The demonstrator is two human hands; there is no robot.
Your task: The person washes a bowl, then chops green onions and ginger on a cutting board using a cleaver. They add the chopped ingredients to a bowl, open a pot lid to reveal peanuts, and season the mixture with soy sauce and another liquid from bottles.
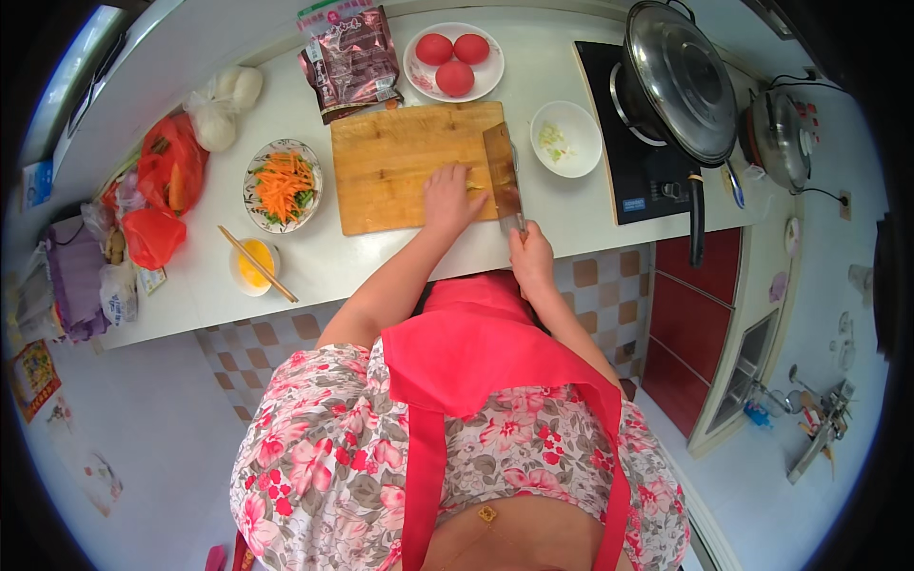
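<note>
My right hand is closed round the handle of a cleaver, whose broad blade lies along the right edge of a wooden cutting board. My left hand rests on the board, fingers forward, beside a small yellowish piece of food just left of the blade. Whether the fingers press on that piece is hard to tell. To the right of the board, a white bowl holds chopped pale green and white bits. A patterned plate of shredded carrot over green pieces is to its left.
Chopsticks lie across a bowl of beaten egg near the counter's front. Behind the board are a plate of red eggs and a foil food pouch. A lidded wok sits on the cooktop. Red bags crowd the left.
</note>
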